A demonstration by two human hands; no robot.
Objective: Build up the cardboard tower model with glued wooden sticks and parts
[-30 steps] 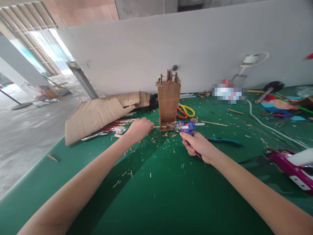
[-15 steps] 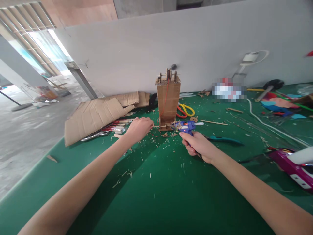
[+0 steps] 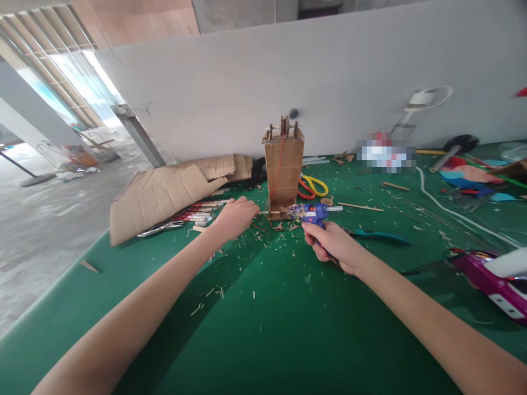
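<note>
My right hand [image 3: 329, 245] is wrapped round the grip of a blue hot glue gun [image 3: 312, 213], a clear glue stick poking from its back end. Its nozzle, crusted with debris, points left at the foot of an upright cardboard tower [image 3: 285, 170]. My left hand [image 3: 237, 215] pinches the end of a thin wooden stick [image 3: 264, 212] that runs into the open base of the tower. Cardboard wheels on an axle sit on top of the tower, and a red string [image 3: 279, 164] hangs down its front.
Flattened cardboard [image 3: 164, 197] covers tools at the left. Red-and-yellow scissors [image 3: 315, 185] lie behind the glue gun, and teal-handled pliers [image 3: 381, 236] to its right. A magenta power strip [image 3: 489, 280] and a white cable [image 3: 444, 206] are at the right. Scraps litter the green table [image 3: 263, 340].
Almost nothing differs. Both hands, the glue gun and the stick keep their places at the tower's base; the whole view shifts very slightly.
</note>
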